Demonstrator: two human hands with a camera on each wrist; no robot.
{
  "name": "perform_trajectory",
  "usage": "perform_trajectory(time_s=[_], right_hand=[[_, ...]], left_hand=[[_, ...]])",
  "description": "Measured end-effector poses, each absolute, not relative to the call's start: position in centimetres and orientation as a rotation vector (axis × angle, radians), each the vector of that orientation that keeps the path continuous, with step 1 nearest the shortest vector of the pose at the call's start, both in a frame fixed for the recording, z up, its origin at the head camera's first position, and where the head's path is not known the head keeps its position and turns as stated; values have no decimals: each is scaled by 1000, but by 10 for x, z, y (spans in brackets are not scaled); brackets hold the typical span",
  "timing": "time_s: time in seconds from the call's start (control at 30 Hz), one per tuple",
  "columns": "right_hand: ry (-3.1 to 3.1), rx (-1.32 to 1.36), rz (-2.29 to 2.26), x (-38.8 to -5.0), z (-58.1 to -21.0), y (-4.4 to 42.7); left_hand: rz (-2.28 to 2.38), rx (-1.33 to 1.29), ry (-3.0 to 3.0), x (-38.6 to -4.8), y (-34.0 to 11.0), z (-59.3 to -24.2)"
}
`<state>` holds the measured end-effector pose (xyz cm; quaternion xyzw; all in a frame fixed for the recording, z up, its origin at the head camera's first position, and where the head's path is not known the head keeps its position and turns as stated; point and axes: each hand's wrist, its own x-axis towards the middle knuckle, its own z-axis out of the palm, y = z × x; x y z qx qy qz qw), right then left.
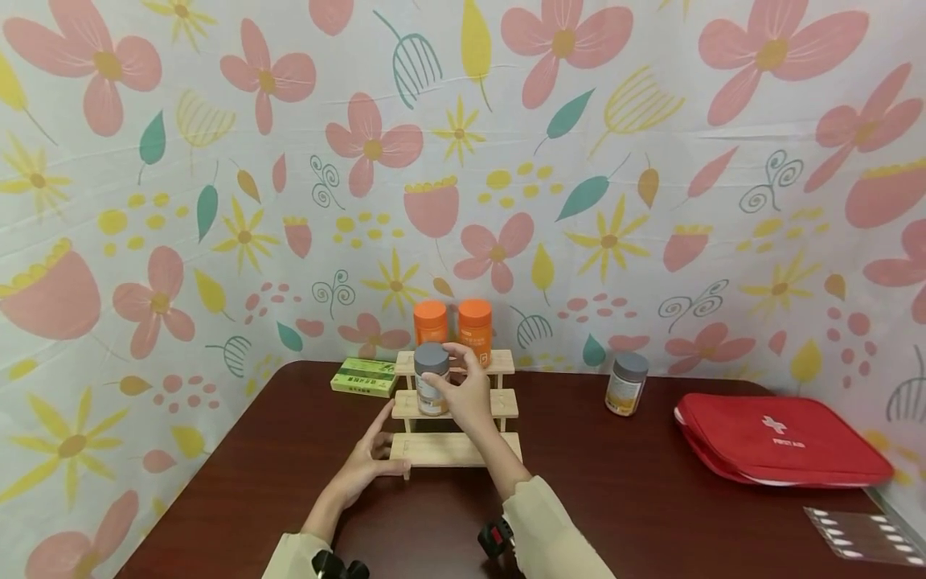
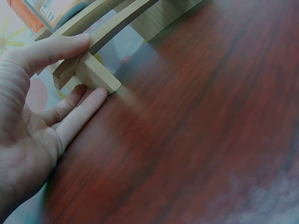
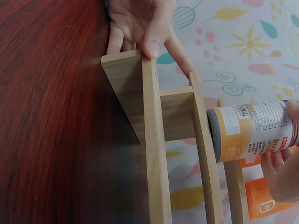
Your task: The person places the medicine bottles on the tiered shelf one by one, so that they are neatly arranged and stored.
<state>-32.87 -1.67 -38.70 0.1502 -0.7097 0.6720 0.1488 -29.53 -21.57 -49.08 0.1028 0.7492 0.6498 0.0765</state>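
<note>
The held bottle (image 1: 428,397) points upright, grey cap (image 1: 432,359) uppermost.

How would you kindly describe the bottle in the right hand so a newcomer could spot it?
On the dark table stands a three-step wooden rack, with two orange bottles on top. At its middle step, the right hand holds the grey-lidded bottle. That lid separates it from the orange pair, the hand's grip from the similar bottle standing farther right.
</note>
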Motion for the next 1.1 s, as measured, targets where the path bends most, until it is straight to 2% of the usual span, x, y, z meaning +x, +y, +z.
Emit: perform_trajectory(time_s=[1.1], right_hand=[[-2054,487,1857,-334,-391,-22]], left_hand=[[1946,329,2235,-297,-218,-493]])
